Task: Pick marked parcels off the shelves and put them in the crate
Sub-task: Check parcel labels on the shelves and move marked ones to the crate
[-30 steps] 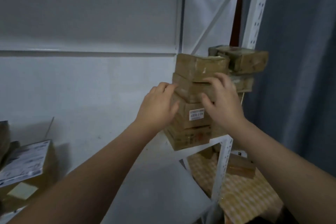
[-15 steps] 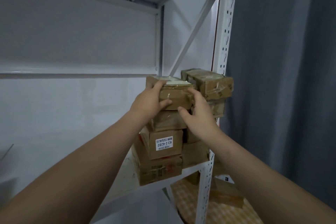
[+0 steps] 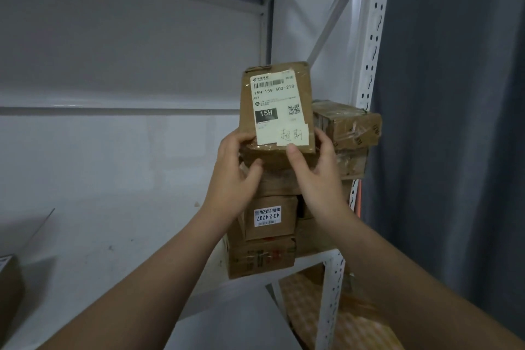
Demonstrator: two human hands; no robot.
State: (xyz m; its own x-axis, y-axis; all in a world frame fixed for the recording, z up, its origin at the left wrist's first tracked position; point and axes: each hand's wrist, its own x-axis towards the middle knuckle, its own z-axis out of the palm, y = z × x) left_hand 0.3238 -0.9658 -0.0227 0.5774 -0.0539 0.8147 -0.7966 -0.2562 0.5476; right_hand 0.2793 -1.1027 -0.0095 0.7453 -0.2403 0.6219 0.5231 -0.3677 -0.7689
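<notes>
Brown cardboard parcel [image 3: 277,106] upright, its lower edge in the curled fingers [image 3: 324,138] of left hand [image 3: 235,173] and right hand [image 3: 315,179].

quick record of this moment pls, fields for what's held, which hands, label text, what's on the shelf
held: brown cardboard parcel with white shipping label, upright, label facing camera
hands: left hand and right hand both grip its lower edge
label: 15H 159 A03-210; handwritten cream note at its lower corner
on shelf: stacked brown cardboard boxes, white sticker reading 43-2-4207
crate: not in view
</notes>
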